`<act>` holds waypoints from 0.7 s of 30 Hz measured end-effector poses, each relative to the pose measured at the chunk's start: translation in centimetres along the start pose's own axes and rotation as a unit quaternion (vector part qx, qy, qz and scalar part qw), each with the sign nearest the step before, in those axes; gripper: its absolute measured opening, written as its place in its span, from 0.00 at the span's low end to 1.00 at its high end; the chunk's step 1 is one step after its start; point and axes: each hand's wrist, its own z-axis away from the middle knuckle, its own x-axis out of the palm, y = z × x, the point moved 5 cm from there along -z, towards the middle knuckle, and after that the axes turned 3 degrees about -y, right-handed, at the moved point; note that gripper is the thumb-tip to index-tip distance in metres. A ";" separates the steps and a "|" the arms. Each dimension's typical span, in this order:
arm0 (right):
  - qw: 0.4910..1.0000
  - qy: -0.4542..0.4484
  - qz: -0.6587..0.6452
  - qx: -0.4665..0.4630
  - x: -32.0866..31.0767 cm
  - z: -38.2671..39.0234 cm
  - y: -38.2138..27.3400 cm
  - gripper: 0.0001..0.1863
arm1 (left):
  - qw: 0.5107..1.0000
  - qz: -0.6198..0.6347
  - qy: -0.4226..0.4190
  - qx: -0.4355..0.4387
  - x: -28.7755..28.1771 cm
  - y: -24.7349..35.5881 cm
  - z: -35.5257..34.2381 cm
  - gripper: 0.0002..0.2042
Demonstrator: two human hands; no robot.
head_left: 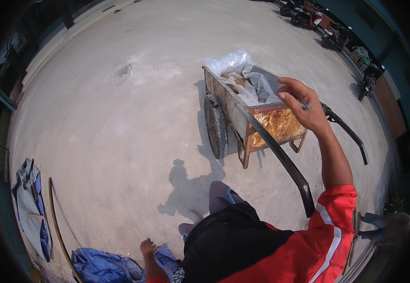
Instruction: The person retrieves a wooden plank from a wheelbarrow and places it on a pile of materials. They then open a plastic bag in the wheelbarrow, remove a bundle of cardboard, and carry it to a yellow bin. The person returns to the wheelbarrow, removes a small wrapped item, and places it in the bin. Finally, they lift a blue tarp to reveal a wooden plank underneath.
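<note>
My right hand (305, 106) is raised in front of a rusty metal handcart (273, 125), its fingers loosely bent and the thumb apart from them. A small greyish patch shows by its palm; I cannot make out what it is. Crumpled clear plastic sheeting (235, 63) and brownish pieces lie inside the cart. From the cart, a dark handle (280, 155) reaches back towards me and a second handle (353, 134) extends at the right. My left hand (148, 246) hangs low near a blue tarp (103, 266), fingers slightly curled, with nothing visible in it.
A large spoked wheel (215, 126) carries the cart's left side. At the left, a grey-blue sheet (29, 207) lies beside a long thin pole (56, 219). Several parked motorbikes (334, 37) line the wall at the far right. My shadow (190, 184) falls on the concrete.
</note>
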 end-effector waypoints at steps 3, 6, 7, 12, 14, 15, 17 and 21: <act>0.999 -0.004 0.045 0.023 1.4 -5.6 1.9 0.21 | 0.999 -0.025 0.021 0.043 1.3 10.5 -5.4 0.21; 0.997 0.005 0.075 0.031 2.6 -12.3 5.1 0.19 | 0.996 -0.044 -0.007 0.074 8.0 20.4 -7.5 0.20; 0.996 0.012 0.081 0.026 2.7 -14.7 6.4 0.19 | 0.995 -0.062 -0.024 0.081 10.3 22.9 -8.2 0.20; 0.996 0.031 0.062 0.057 4.1 -27.7 14.1 0.20 | 0.981 -0.119 -0.146 0.052 21.7 31.9 -7.0 0.22; 0.993 0.024 0.036 0.107 4.6 -31.2 17.8 0.21 | 0.957 -0.193 -0.210 0.051 25.0 36.1 -6.6 0.22; 0.992 0.027 0.026 0.119 4.9 -32.5 19.3 0.21 | 0.931 -0.270 -0.227 0.097 25.7 38.5 -7.4 0.21; 0.991 0.035 0.006 0.128 5.2 -35.6 21.7 0.22 | 0.889 -0.358 -0.244 0.150 26.4 42.3 -9.8 0.21; 0.982 0.062 0.015 0.178 7.2 -40.7 26.8 0.21 | 0.865 -0.414 -0.245 0.143 26.2 48.4 -18.9 0.23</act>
